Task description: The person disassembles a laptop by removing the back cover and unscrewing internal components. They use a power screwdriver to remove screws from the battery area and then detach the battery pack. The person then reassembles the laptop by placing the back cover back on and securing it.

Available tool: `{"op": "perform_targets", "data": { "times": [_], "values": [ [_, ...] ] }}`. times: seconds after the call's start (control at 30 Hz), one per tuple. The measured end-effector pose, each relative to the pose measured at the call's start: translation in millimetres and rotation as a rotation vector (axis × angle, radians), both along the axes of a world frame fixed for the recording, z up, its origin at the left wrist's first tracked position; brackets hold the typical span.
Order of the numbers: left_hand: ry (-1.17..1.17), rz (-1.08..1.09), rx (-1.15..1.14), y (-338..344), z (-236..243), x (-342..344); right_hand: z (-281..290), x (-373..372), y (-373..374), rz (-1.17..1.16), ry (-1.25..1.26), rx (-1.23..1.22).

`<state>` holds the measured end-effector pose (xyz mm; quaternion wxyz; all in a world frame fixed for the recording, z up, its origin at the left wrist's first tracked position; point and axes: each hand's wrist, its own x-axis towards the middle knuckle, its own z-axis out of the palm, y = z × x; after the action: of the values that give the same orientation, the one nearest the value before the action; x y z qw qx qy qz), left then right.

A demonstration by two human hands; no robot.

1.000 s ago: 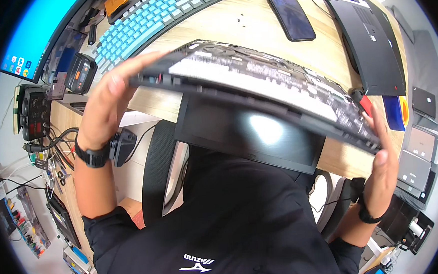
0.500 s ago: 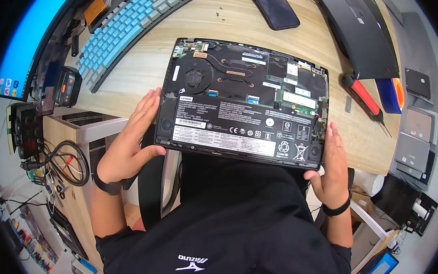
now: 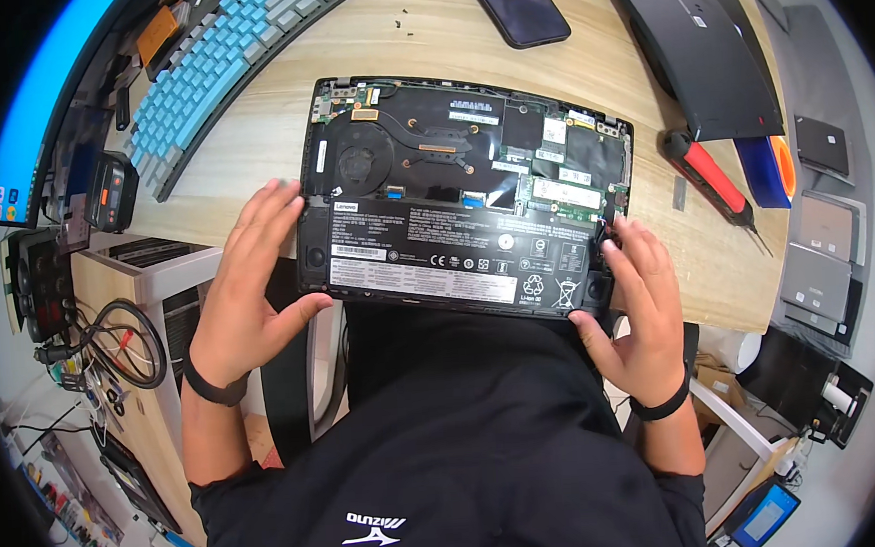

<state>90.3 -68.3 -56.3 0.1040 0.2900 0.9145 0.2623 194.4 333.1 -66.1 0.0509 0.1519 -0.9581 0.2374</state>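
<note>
A black laptop [image 3: 423,199] lies upside down at the near edge of the desk with its bottom cover off. Its fan, copper heat pipe, green boards and wide black battery [image 3: 437,258] are exposed. My left hand [image 3: 248,290] is by the near left corner, fingers stretched along the left side, thumb at the front edge. At the opposite near corner, my right hand [image 3: 640,311] has its fingertips over the right edge and its thumb against the front edge. The undersides of the laptop and of both thumbs are hidden.
A red and black screwdriver [image 3: 707,179] lies right of the laptop, beside a blue and orange tape roll [image 3: 770,173]. Behind are a removed black cover [image 3: 689,37], a phone [image 3: 516,3] and a blue-grey keyboard [image 3: 215,81]. Tiny dark screws [image 3: 402,23] lie on the desk [image 3: 343,39].
The laptop has turned slightly and its front edge sits more level. My right fingers have moved from beside the right edge to over it. The whole view has shifted a little.
</note>
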Motion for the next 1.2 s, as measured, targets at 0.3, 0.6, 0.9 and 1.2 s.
{"op": "perform_targets", "data": {
  "times": [0.3, 0.6, 0.9, 1.2],
  "values": [
    [0.021, -0.171, -0.01, 27, 8, -17, 21, -34, -32, 0.047, -0.171, -0.084],
    [0.011, -0.213, -0.029, 30, 8, -21, 28, -45, -38, 0.054, -0.217, -0.079],
    [-0.022, -0.24, -0.038, 47, 10, -29, 34, -56, -37, 0.057, -0.315, -0.062],
    [-0.045, -0.239, -0.091, 59, 13, -35, 34, -62, -34, 0.082, -0.355, -0.067]
  ]
}}
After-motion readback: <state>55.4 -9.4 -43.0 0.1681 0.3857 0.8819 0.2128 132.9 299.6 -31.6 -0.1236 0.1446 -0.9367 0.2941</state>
